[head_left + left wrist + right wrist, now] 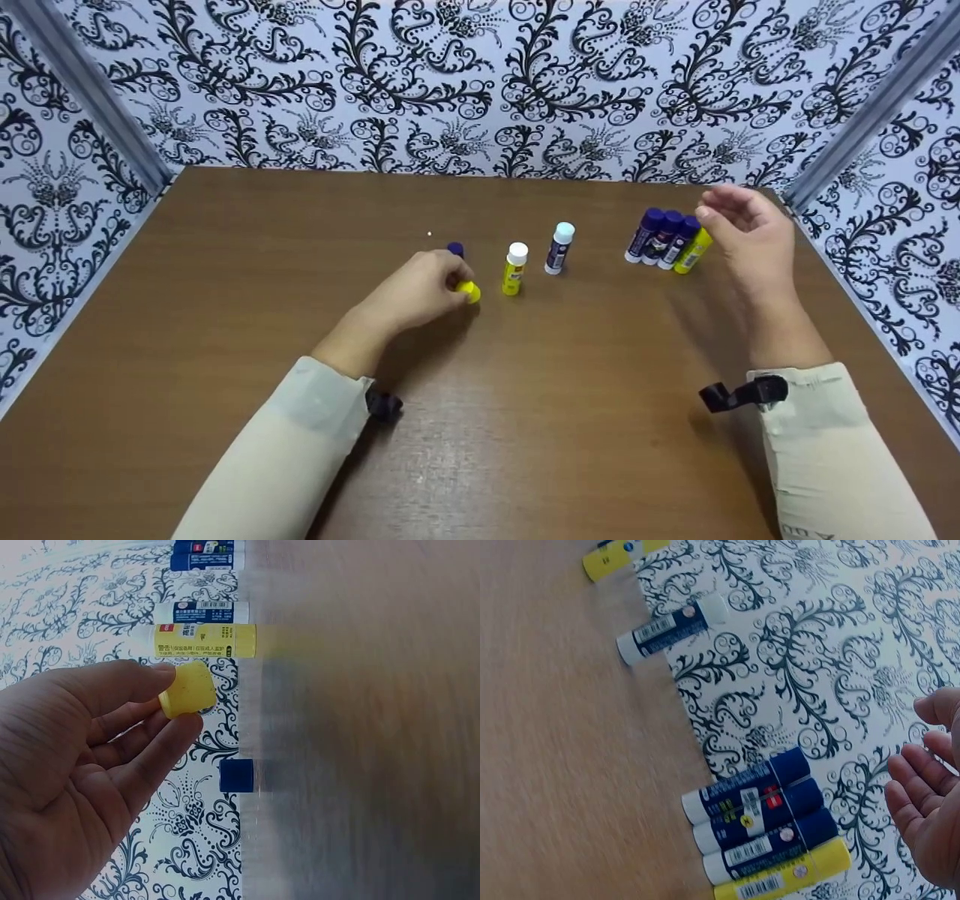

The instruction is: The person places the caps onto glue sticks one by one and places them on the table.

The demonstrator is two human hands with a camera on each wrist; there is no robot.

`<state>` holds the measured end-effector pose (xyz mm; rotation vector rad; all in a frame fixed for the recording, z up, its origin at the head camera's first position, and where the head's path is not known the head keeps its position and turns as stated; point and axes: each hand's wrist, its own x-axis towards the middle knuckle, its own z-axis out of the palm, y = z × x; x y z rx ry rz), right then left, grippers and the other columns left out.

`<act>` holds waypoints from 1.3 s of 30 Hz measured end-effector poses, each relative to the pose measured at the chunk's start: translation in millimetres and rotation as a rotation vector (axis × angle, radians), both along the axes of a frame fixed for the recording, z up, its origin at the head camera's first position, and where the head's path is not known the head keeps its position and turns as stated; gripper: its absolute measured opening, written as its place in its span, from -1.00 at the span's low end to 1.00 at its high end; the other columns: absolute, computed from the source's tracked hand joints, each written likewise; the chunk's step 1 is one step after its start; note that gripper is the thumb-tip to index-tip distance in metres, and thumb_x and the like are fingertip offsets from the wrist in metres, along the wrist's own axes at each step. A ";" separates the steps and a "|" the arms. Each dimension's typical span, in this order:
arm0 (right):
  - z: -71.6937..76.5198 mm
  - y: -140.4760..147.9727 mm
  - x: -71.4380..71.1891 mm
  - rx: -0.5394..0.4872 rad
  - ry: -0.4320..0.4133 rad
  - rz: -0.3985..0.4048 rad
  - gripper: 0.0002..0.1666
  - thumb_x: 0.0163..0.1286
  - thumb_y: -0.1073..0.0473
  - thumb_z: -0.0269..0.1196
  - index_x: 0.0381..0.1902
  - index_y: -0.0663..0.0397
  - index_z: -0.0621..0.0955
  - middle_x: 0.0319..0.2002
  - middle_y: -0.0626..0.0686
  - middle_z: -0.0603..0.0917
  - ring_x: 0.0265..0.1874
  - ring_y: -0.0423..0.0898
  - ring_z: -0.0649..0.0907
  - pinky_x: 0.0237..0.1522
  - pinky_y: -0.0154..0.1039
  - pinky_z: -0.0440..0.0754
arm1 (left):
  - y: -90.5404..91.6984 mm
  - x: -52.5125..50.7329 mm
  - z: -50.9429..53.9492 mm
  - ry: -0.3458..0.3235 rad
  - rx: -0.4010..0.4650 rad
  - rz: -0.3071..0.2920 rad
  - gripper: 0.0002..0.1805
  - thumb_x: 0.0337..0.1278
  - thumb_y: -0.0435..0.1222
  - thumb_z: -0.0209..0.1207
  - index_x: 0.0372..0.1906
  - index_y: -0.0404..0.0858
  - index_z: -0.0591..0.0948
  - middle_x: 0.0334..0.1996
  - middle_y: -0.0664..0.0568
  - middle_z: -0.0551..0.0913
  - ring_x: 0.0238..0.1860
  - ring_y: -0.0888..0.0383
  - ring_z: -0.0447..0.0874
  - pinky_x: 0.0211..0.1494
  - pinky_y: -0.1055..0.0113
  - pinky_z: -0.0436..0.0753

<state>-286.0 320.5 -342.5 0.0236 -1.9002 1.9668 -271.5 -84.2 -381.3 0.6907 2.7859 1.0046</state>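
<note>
My left hand (412, 296) pinches a yellow glue stick cap (189, 690) between thumb and fingers, held above the table. Beyond that hand a dark blue cap (236, 775) stands on the table. Just right of the yellow cap, an uncapped yellow glue stick (513, 276) stands upright with its white top showing. A navy glue stick (556, 253), also uncapped, stands farther right. My right hand (754, 244) is raised, fingers loosely bent and holding nothing. Beside it are several capped glue sticks in a row: navy ones (750, 799) and a yellow one (780, 874) at the end.
The brown wooden table (525, 420) is bordered by patterned white panels (420, 82) at the back and both sides. A tiny white speck (429, 233) lies on the table beyond my left hand. Black straps (742, 393) hang at both wrists.
</note>
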 end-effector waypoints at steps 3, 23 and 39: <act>-1.6 -9.1 1.2 -0.004 -0.001 0.033 -0.61 0.29 0.47 0.40 0.06 0.16 0.70 -0.09 -0.02 0.76 -0.05 -0.14 0.71 0.05 -0.50 0.69 | 0.4 0.1 0.3 -0.004 0.004 -0.005 -0.80 0.23 -0.36 0.37 -0.08 -0.33 0.75 -0.11 -0.14 0.75 -0.04 -0.07 0.73 0.12 0.16 0.74; -5.9 -72.0 6.1 0.273 -0.013 0.170 -0.55 0.38 0.29 0.41 0.20 0.24 0.62 -0.07 -0.16 0.76 -0.05 -0.25 0.72 0.03 -0.49 0.68 | 2.4 0.0 2.3 0.028 0.038 -0.029 -0.80 0.23 -0.35 0.38 -0.07 -0.32 0.76 -0.10 -0.12 0.76 -0.04 -0.02 0.73 0.14 0.20 0.74; -21.0 -109.6 -0.8 0.310 -0.052 0.270 -0.49 0.37 0.33 0.39 0.25 0.30 0.59 0.03 0.03 0.74 0.02 -0.19 0.71 0.13 -0.43 0.68 | 3.7 2.2 3.7 0.084 0.102 -0.065 -0.82 0.21 -0.39 0.38 -0.10 -0.31 0.76 -0.14 -0.10 0.74 -0.08 0.03 0.73 0.09 0.24 0.75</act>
